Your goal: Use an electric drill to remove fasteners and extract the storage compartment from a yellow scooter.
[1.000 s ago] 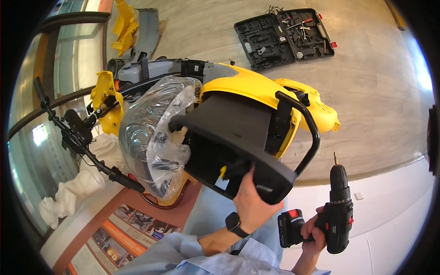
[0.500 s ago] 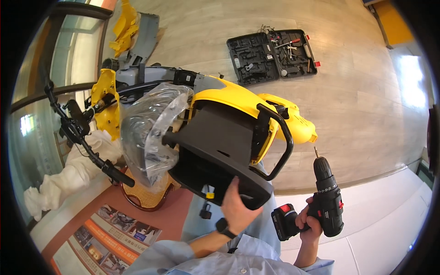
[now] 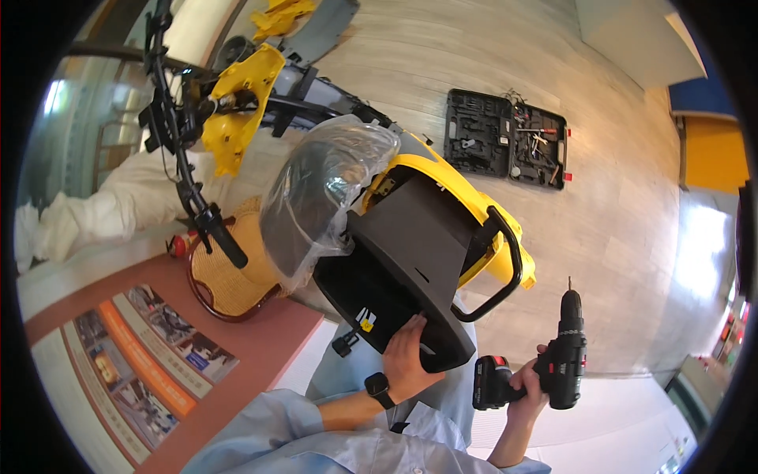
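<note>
My left hand (image 3: 410, 362), with a watch on its wrist, is closed around the near edge of a black plastic storage box (image 3: 422, 229), fingers inside its hollow. The box sits tilted at the yellow scooter body (image 3: 442, 175), beside a seat wrapped in clear plastic (image 3: 320, 193). A small yellow-tagged connector (image 3: 366, 325) and a black plug (image 3: 344, 343) hang at the box's opening. My right hand (image 3: 527, 387) grips a black cordless drill (image 3: 565, 347) by its handle, bit pointing away from me. The drill is apart from the scooter. A black grab rail (image 3: 515, 268) curves between them.
Beyond the scooter, an open black tool case (image 3: 478, 134) lies on the wood floor. Handlebars (image 3: 185, 178) and a loose-looking yellow panel (image 3: 237, 110) stand at the left. Nearer are a wicker chair (image 3: 225, 265), white cloth (image 3: 118, 201) and a printed poster (image 3: 146, 347).
The whole view has swung, so the scooter's front and the chair show more. My left hand keeps its hold at the box edge, and the drill stays in my right.
</note>
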Tool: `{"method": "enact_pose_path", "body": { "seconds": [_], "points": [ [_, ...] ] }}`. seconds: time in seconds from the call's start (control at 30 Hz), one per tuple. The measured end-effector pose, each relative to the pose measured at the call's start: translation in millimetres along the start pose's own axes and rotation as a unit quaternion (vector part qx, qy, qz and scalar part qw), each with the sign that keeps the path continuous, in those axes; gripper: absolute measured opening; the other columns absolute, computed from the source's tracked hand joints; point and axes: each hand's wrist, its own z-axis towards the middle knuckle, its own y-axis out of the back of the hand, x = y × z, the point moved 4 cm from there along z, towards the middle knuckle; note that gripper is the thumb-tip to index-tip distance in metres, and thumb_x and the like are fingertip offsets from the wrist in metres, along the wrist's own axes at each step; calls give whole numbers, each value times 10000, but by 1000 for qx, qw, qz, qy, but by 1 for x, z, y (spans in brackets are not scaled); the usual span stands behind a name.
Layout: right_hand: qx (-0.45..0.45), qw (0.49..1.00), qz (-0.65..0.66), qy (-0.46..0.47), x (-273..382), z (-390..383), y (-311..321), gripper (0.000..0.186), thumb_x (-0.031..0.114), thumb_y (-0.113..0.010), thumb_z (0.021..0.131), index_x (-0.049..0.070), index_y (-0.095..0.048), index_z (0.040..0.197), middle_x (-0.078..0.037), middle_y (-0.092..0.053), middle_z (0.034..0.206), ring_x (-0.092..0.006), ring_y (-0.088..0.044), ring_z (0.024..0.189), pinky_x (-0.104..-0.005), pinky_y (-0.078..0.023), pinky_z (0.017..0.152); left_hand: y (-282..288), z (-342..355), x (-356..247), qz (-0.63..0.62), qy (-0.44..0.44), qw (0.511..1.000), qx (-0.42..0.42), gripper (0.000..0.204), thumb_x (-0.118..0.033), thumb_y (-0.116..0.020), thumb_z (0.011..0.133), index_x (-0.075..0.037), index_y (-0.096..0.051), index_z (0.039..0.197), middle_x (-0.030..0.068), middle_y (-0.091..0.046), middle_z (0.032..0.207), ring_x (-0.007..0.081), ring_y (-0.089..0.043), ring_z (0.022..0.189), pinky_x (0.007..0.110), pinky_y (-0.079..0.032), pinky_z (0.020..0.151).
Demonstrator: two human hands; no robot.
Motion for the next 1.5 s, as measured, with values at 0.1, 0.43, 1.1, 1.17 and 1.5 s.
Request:
{"method": "enact_pose_path", "body": {
  "seconds": [0.1,0.43,1.1,1.17,1.5],
  "points": [
    [56,993,-83,59,-10,14,-9,705,55,-771,715,2,-450,1340,6,-519,797,-84,-495,674,-235,-423,626,5,3,-7,-10,18,1000,-8,977,-177,-855,496,-15,-421,1356,173,-510,1381,365,-504,1258,444,-415,1043],
    [322,923,-204,60,-23,62,-66,612,56,-893,638,51,-558,1151,9,-555,899,-119,-537,786,-268,-465,714,-12,6,-16,13,46,999,-21,997,-187,-846,503,-24,-403,1381,158,-477,1418,340,-467,1302,441,-364,1089],
    [375,909,-184,-5,-20,89,-78,756,53,-867,648,30,-500,1309,0,-549,974,-114,-536,857,-263,-472,780,20,-82,87,-508,297,699,-408,412,-82,-635,898,39,-514,1272,121,-592,1167,194,-618,974,339,-524,824],
    [381,905,-191,-2,-19,87,-82,752,62,-870,647,33,-504,1303,2,-550,966,-115,-537,855,-261,-469,778,12,-65,79,-533,243,751,-303,338,-73,-569,950,38,-544,1269,99,-606,1093,172,-619,947,326,-529,805],
    [391,895,-216,21,-27,100,-68,716,106,-879,629,53,-540,1258,13,-554,948,-98,-522,821,-252,-458,723,-3,-19,91,-522,284,721,-355,358,-44,-575,921,-25,-530,1275,77,-593,1141,170,-579,1020,294,-460,922]
  ]
}}
